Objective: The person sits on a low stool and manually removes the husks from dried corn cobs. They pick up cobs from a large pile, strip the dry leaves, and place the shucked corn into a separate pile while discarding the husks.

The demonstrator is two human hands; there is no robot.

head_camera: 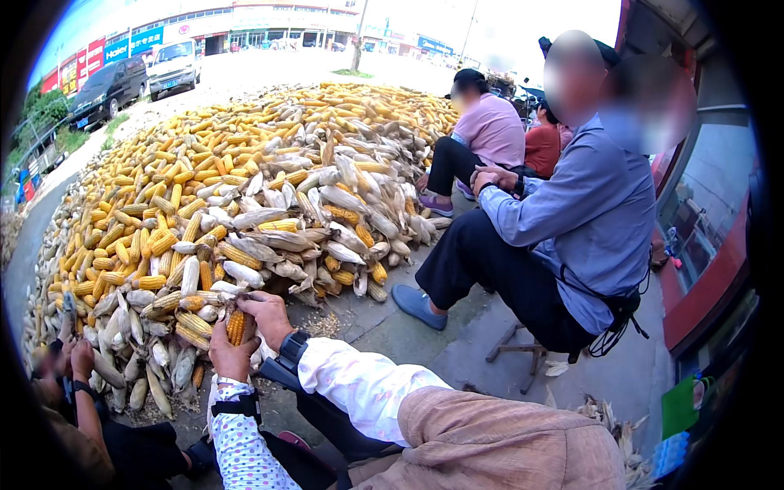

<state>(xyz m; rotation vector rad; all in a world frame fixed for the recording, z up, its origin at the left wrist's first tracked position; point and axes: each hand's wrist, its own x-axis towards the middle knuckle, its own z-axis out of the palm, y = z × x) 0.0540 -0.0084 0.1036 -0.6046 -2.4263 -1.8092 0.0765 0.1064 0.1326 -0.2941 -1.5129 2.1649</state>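
My left hand (233, 350) holds a corn cob (236, 326) upright, its yellow kernels bare at the front. Close beside it on the right, my right hand (267, 315) grips the dry husk at the cob's upper end; its fingertips are partly hidden. Both hands are low over the near edge of a large heap of corn cobs (177, 184). Many cobs there are bare and yellow, while others are wrapped in pale husks. A husk-covered cob (245, 274) lies just above my hands. Black straps are around both of my wrists.
A person in a blue shirt (576, 184) sits on a low wooden stool (517, 349) at the right. Another person's hand (82, 360) is at the lower left. More people sit farther back. Loose husks (612, 429) lie at lower right; a van (174, 67) stands beyond the heap.
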